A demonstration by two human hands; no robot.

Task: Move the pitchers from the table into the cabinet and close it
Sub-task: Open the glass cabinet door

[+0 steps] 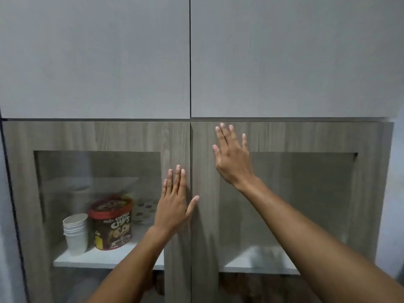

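While the cabinet (284,136) is standing shut, both hands are lying flat, fingers spread, gripping nothing: left hand (175,202) pressing the left door's inner edge, right hand (232,157) the right door's upper inner corner, probably seating them. No pitchers are showing.

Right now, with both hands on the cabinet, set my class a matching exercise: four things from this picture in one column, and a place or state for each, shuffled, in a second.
Column one:
1. left hand
2. right hand
3. stack of paper cups
4. Choco Chips tub

Column two:
A. behind the left door's glass, right of the cups
B. flat on the right door's frame, higher up
C. leftmost thing on the white shelf
D. flat on the left door's frame, beside the centre gap

Pairs: 1-D, 2-B, 3-C, 4-A
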